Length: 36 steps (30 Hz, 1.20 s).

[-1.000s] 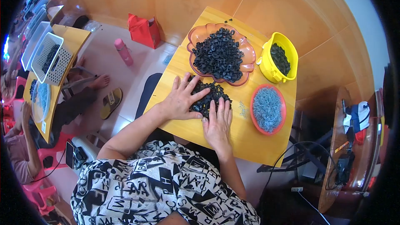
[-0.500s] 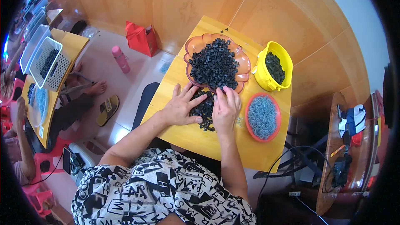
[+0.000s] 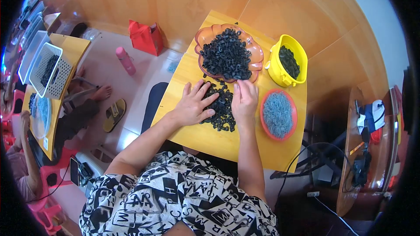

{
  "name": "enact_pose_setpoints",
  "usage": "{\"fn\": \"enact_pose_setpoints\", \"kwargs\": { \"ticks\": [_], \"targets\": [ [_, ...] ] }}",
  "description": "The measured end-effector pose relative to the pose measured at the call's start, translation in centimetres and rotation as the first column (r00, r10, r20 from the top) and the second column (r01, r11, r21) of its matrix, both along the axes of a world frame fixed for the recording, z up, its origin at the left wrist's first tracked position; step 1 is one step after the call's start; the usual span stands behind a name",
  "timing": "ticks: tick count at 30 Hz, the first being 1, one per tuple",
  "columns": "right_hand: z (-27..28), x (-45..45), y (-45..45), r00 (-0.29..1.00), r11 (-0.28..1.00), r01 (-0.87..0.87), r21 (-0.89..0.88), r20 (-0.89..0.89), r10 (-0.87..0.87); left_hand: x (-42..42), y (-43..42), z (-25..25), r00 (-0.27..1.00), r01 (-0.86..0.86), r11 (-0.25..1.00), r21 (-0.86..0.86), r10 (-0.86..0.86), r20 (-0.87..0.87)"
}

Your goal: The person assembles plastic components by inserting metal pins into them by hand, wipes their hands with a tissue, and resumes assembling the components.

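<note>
My left hand [image 3: 192,105] lies with fingers spread at the left side of a loose pile of small black parts [image 3: 222,109] on the yellow table. My right hand [image 3: 245,100] is at the pile's upper right, close below the tray's rim, its fingers bent and pressed together. Whatever the fingertips hold is hidden or too small to name. Just beyond both hands stands an orange scalloped tray [image 3: 256,54] heaped with more black parts [image 3: 225,54]. To the right of my right hand is a red dish [image 3: 294,124] full of small grey-blue pieces [image 3: 278,114].
A yellow bucket [image 3: 274,67] holding black pieces stands at the table's right. On the floor are a pink bottle [image 3: 126,61], a red bag [image 3: 146,37] and a slipper [image 3: 114,114]. Another person [image 3: 30,166] sits at a left table with a white basket [image 3: 61,72].
My right hand has shifted slightly right, away from my left hand, uncovering more of the pile. My left hand remains spread on the pile's left side. The camera view has shifted slightly.
</note>
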State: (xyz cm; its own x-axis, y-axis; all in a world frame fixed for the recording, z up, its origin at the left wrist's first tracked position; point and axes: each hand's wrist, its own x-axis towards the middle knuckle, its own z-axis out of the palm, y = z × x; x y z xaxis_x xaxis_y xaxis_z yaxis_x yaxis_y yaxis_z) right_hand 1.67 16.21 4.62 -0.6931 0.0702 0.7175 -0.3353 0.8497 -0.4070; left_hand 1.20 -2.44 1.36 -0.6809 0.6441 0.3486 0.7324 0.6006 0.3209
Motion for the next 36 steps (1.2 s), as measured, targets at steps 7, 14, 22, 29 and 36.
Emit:
{"fn": "enact_pose_setpoints", "kwargs": {
  "ticks": [7, 14, 22, 29, 36],
  "targets": [
    [-1.2, 9.9, -2.4, 0.983, 0.999, -0.014, -0.038, 0.183, 0.02, 0.3, 0.2, 0.3, 1.0, -0.007, 0.999, -0.053, 0.008, 0.017],
    [-3.2, 15.3, 2.1, 0.901, 0.948, 0.314, 0.042, 0.301, -0.312, 1.0, -0.1, 1.7, 0.992, 0.1, 0.995, -0.009, -0.099, 0.078],
    [-3.8, 13.2, 3.6, 0.808, 0.907, 0.312, 0.283, 0.424, -0.41, 0.9, 0.6, 1.2, 0.997, 0.039, 0.998, -0.052, -0.036, 0.062],
    [-4.0, 12.0, 2.3, 0.736, 0.893, 0.278, 0.354, 0.519, -0.435, 0.7, 0.5, 1.0, 0.995, 0.04, 0.999, -0.029, -0.037, 0.087],
    [-4.4, 12.3, 3.7, 0.89, 0.967, 0.196, 0.165, 0.384, -0.246, 0.4, -1.6, 0.6, 0.992, 0.085, 0.946, 0.312, -0.11, 0.065]
  ]
}}
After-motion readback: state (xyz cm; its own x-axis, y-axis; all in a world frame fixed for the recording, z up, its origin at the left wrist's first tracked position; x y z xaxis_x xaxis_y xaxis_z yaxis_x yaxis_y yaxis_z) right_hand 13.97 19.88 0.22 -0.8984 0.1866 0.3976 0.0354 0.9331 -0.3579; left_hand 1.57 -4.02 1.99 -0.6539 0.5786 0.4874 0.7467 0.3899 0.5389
